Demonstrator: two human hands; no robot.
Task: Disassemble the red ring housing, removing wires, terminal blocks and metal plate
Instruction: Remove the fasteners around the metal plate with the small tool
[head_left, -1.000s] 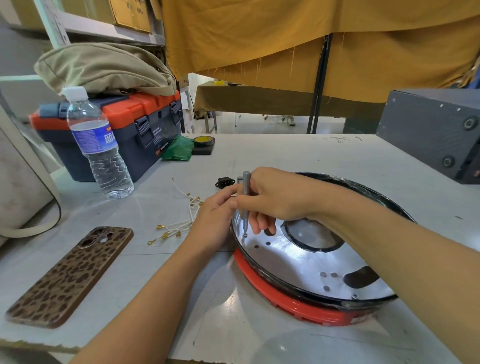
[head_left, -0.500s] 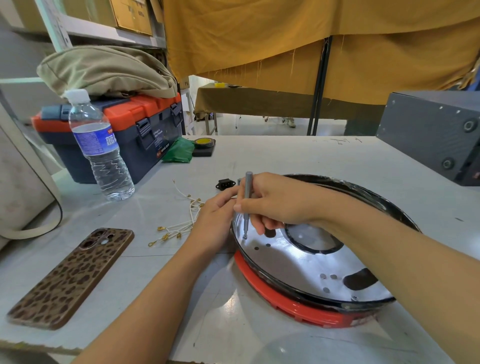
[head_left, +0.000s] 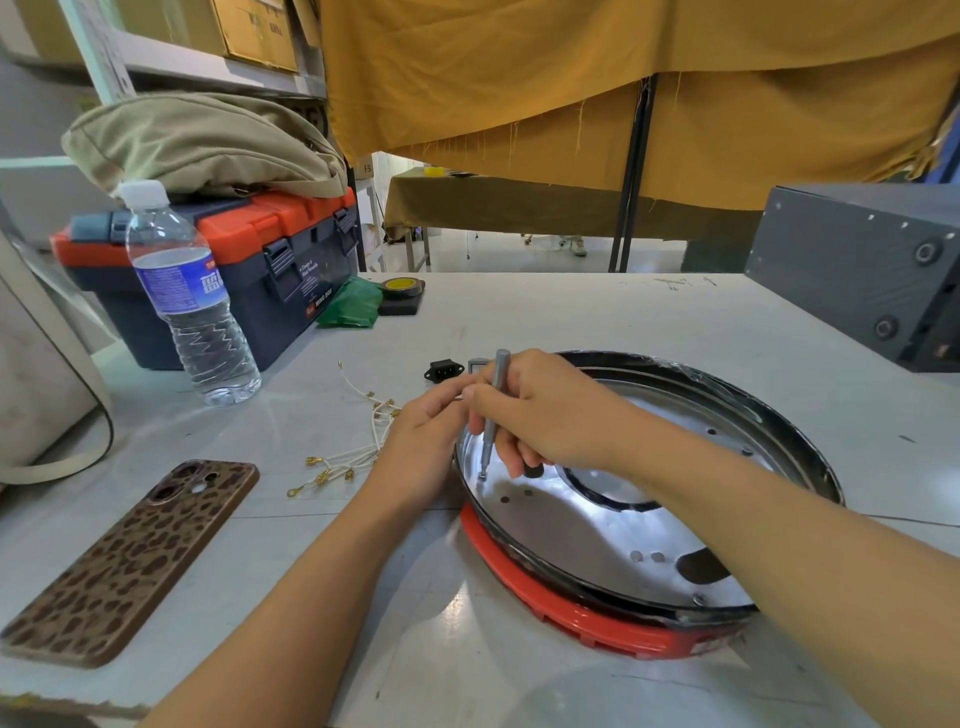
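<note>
Little change from 0.5 s ago: right hand (head_left: 545, 410) still pinches the slim screwdriver (head_left: 492, 415) upright, tip on a screw near the left rim of the metal plate (head_left: 587, 530). Left hand (head_left: 423, 436) rests at that rim, fingers loosely extended, steadying the shaft. Red ring housing (head_left: 561, 613) sits under the plate at the near right of the table (head_left: 519, 322). Left: phone (head_left: 130, 561), loose wires (head_left: 353, 452). Beyond: black connector (head_left: 443, 370), water bottle (head_left: 192, 301), toolbox (head_left: 280, 249). Far right: black box (head_left: 857, 270).
</note>
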